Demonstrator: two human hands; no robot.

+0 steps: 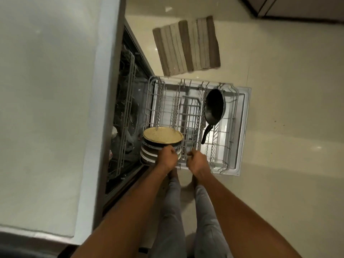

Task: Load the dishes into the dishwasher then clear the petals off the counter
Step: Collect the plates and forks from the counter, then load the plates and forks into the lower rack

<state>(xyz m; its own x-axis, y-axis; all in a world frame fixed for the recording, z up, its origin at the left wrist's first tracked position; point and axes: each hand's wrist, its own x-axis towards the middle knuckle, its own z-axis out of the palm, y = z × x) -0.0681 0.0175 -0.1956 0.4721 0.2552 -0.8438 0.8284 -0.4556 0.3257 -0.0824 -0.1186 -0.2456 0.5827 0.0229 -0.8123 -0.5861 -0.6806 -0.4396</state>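
Arms reach down side by side: left grip point(167, 156) curled round the plates point(162, 144) standing at the rack's point(191, 112) near left corner, right grip point(196, 161) curled onto the rack's near edge. Frying pan point(214, 107) leans toward the far right. Pale surface point(46, 90) lies left, striped mat point(186, 45) on the floor beyond.

head view, looking steeply down, near dishwasher rack point(191, 116)

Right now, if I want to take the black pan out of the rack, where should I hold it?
Probably by its handle. The frying pan stands on edge in the lower rack, handle pointing toward you, free of the wires, so reach in from the near side.
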